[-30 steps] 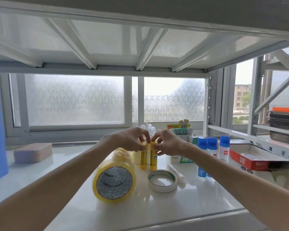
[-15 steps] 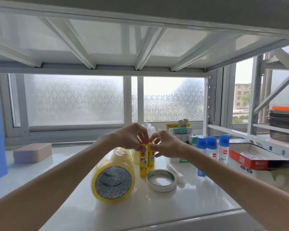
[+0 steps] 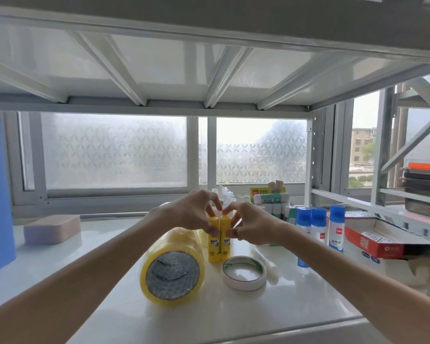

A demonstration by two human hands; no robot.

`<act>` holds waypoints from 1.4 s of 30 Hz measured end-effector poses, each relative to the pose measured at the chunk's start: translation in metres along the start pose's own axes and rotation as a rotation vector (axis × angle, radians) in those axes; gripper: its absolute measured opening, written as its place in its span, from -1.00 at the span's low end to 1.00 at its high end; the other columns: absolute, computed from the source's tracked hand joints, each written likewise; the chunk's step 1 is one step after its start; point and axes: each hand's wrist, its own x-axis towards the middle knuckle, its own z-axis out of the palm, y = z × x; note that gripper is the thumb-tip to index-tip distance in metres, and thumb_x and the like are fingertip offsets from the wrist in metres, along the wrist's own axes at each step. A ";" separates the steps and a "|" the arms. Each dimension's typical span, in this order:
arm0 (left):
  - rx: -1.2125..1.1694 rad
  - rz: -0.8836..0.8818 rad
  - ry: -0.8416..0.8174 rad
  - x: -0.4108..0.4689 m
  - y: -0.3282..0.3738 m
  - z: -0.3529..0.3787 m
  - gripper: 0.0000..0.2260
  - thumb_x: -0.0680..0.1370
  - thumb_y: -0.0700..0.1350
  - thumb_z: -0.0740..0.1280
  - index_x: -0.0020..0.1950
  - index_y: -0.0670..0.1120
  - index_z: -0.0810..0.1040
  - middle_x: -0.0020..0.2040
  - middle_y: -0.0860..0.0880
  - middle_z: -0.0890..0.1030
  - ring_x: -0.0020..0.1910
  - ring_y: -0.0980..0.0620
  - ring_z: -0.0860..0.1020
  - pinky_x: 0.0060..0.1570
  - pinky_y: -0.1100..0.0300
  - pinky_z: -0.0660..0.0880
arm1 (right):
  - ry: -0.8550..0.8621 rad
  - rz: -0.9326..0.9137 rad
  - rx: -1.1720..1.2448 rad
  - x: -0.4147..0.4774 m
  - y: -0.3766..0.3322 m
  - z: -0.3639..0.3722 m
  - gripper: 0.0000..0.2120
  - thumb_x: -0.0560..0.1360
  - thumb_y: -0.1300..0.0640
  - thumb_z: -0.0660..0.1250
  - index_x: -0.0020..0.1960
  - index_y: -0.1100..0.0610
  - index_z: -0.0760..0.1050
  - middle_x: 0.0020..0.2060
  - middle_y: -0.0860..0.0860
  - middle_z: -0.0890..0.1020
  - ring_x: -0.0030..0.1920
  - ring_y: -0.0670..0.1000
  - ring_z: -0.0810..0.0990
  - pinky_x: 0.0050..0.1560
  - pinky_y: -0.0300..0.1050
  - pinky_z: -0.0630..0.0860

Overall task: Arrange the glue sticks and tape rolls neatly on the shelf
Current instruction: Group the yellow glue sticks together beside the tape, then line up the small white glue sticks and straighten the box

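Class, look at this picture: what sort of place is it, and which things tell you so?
Probably a stationery storeroom: a white metal shelf by a frosted window, stocked with yellow glue sticks, tape rolls and blue-capped glue bottles.

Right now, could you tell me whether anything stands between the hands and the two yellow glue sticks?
Nothing visible does: the left hand and right hand already pinch the upright yellow glue sticks near their tops.

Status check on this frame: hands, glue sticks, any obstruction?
Left hand and right hand each pinch one yellow glue stick, upright, side by side. Yellow tape roll and white tape roll close in front, not blocking.
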 end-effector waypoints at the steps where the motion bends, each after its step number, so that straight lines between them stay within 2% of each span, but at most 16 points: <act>1: -0.002 -0.004 -0.005 -0.001 0.000 0.000 -0.43 0.30 -0.18 0.61 0.26 -0.12 0.49 0.06 -0.11 0.67 -0.07 0.03 0.65 -0.08 0.15 0.65 | -0.024 0.008 -0.019 0.001 0.000 -0.003 -0.47 0.41 0.27 0.43 0.34 0.19 0.35 0.01 0.18 0.62 -0.05 0.13 0.65 -0.09 -0.01 0.65; 4: -0.044 -0.035 -0.034 -0.005 0.002 -0.012 -0.38 0.30 -0.16 0.61 0.29 -0.12 0.45 0.08 -0.09 0.65 -0.05 0.02 0.65 -0.09 0.20 0.64 | -0.007 0.006 -0.090 0.001 -0.004 -0.018 -0.50 0.41 0.33 0.39 0.32 0.18 0.38 0.01 0.13 0.59 -0.01 0.11 0.63 -0.03 0.03 0.64; 7: -0.106 -0.055 0.043 -0.008 0.001 -0.040 -0.51 0.34 -0.24 0.58 0.22 -0.13 0.52 0.00 -0.06 0.67 -0.05 0.02 0.68 -0.06 0.15 0.65 | 0.147 -0.027 -0.148 0.009 -0.011 -0.034 -0.59 0.42 0.42 0.26 0.25 0.21 0.45 -0.03 0.08 0.58 -0.03 0.05 0.59 -0.23 -0.23 0.56; 9: -0.030 -0.075 0.184 -0.004 -0.003 -0.054 -0.65 0.38 -0.30 0.53 0.14 -0.14 0.59 -0.05 -0.06 0.69 -0.11 0.07 0.68 -0.14 0.25 0.62 | 0.224 -0.029 -0.184 0.019 -0.015 -0.043 -0.65 0.42 0.44 0.23 0.18 0.25 0.51 -0.04 0.11 0.61 -0.05 0.04 0.59 -0.29 -0.33 0.46; 12: 0.053 -0.147 0.343 0.015 -0.011 -0.056 -0.81 0.44 -0.29 0.46 0.05 -0.19 0.65 -0.09 -0.09 0.70 -0.22 0.05 0.64 -0.25 0.29 0.55 | 0.262 0.000 -0.220 0.046 -0.014 -0.049 -0.72 0.44 0.43 0.21 0.10 0.30 0.56 -0.02 0.16 0.63 -0.05 0.07 0.59 -0.19 -0.28 0.48; 16: -0.015 -0.366 0.253 0.055 -0.026 -0.036 -0.81 0.53 -0.09 0.41 -0.09 -0.22 0.63 -0.25 -0.10 0.63 -0.32 -0.04 0.65 -0.31 0.22 0.56 | 0.229 0.057 -0.230 0.091 -0.008 -0.043 -0.77 0.45 0.38 0.21 0.04 0.42 0.56 0.05 0.30 0.64 0.05 0.28 0.62 0.06 0.16 0.60; 21: -0.208 -0.498 0.184 0.087 -0.038 -0.017 -0.75 0.61 -0.08 0.28 -0.20 -0.19 0.49 -0.34 -0.05 0.42 -0.42 0.09 0.40 -0.49 0.31 0.37 | 0.123 0.132 -0.239 0.132 0.003 -0.022 -0.62 0.52 0.19 0.20 0.33 0.19 0.43 0.32 0.14 0.50 0.29 0.14 0.48 0.31 0.04 0.42; 23: -0.273 -0.456 0.196 0.093 -0.047 -0.011 -0.70 0.60 -0.13 0.31 -0.32 -0.18 0.46 -0.39 -0.05 0.38 -0.43 0.09 0.33 -0.45 0.27 0.32 | 0.046 0.156 -0.264 0.140 0.009 -0.017 -0.69 0.56 0.08 0.20 0.25 0.13 0.50 0.15 0.12 0.58 0.10 0.08 0.54 0.13 -0.04 0.49; 25: -0.351 -0.400 0.226 0.094 -0.056 -0.005 -0.74 0.56 -0.13 0.36 -0.25 -0.28 0.61 -0.30 -0.15 0.55 -0.31 0.02 0.49 -0.26 0.16 0.49 | 0.001 0.149 -0.255 0.139 0.008 -0.017 -0.74 0.57 0.02 0.24 0.03 0.18 0.60 -0.19 0.07 0.59 -0.25 -0.02 0.50 -0.24 -0.18 0.45; 26: -0.374 -0.370 0.250 0.093 -0.057 -0.003 -0.77 0.55 -0.13 0.39 -0.13 -0.30 0.67 -0.18 -0.19 0.64 -0.19 -0.02 0.57 -0.12 0.12 0.56 | 0.009 0.122 -0.230 0.136 0.006 -0.018 -0.74 0.55 0.04 0.28 -0.01 0.23 0.61 -0.26 0.06 0.58 -0.31 -0.04 0.48 -0.33 -0.22 0.42; 28: -0.398 -0.332 0.304 0.090 -0.057 -0.004 -0.80 0.51 -0.14 0.43 0.03 -0.25 0.68 -0.05 -0.18 0.69 -0.05 -0.03 0.62 0.04 0.10 0.59 | 0.054 0.048 -0.192 0.128 0.004 -0.023 -0.76 0.50 0.12 0.36 0.04 0.29 0.59 -0.19 0.10 0.61 -0.24 -0.02 0.54 -0.27 -0.24 0.48; 30: -0.424 -0.304 0.337 0.085 -0.054 -0.008 -0.79 0.49 -0.19 0.46 0.07 -0.25 0.66 -0.04 -0.16 0.67 -0.08 0.00 0.61 -0.01 0.16 0.60 | 0.114 -0.022 -0.170 0.117 -0.002 -0.029 -0.74 0.45 0.20 0.41 0.08 0.30 0.55 -0.09 0.15 0.63 -0.14 0.04 0.58 -0.20 -0.24 0.53; 34: -0.361 -0.264 0.322 0.068 -0.046 -0.017 -0.77 0.44 -0.27 0.48 0.08 -0.27 0.62 -0.08 -0.14 0.64 -0.11 0.01 0.60 -0.14 0.27 0.56 | 0.327 -0.122 -0.130 0.089 -0.020 -0.050 -0.84 0.43 0.30 0.41 0.00 0.28 0.53 -0.24 0.12 0.62 -0.26 0.05 0.61 -0.34 -0.25 0.50; 37: -0.348 -0.249 0.321 0.055 -0.040 -0.020 -0.70 0.40 -0.28 0.52 0.11 -0.22 0.60 -0.08 -0.14 0.64 -0.14 0.00 0.59 -0.15 0.24 0.57 | 0.459 -0.144 -0.126 0.060 -0.034 -0.068 -0.86 0.42 0.29 0.43 -0.04 0.22 0.53 -0.27 0.13 0.65 -0.29 0.07 0.64 -0.31 -0.13 0.56; 40: -0.230 -0.222 0.274 0.049 -0.032 -0.017 -0.63 0.43 -0.25 0.50 0.22 -0.15 0.56 0.03 -0.14 0.66 -0.07 -0.06 0.60 -0.07 0.19 0.54 | 0.390 -0.121 -0.185 0.019 -0.043 -0.080 -0.84 0.42 0.24 0.45 -0.03 0.19 0.54 -0.26 0.10 0.65 -0.28 0.02 0.65 -0.24 -0.12 0.58; 42: -0.065 -0.253 0.216 0.050 -0.027 -0.014 -0.70 0.49 -0.18 0.43 0.21 -0.16 0.54 0.03 -0.11 0.60 -0.07 -0.04 0.55 -0.07 0.17 0.49 | 0.293 -0.056 -0.297 -0.005 -0.039 -0.078 -0.84 0.41 0.21 0.45 -0.02 0.17 0.54 -0.26 0.05 0.61 -0.25 0.00 0.62 -0.25 -0.18 0.53</act>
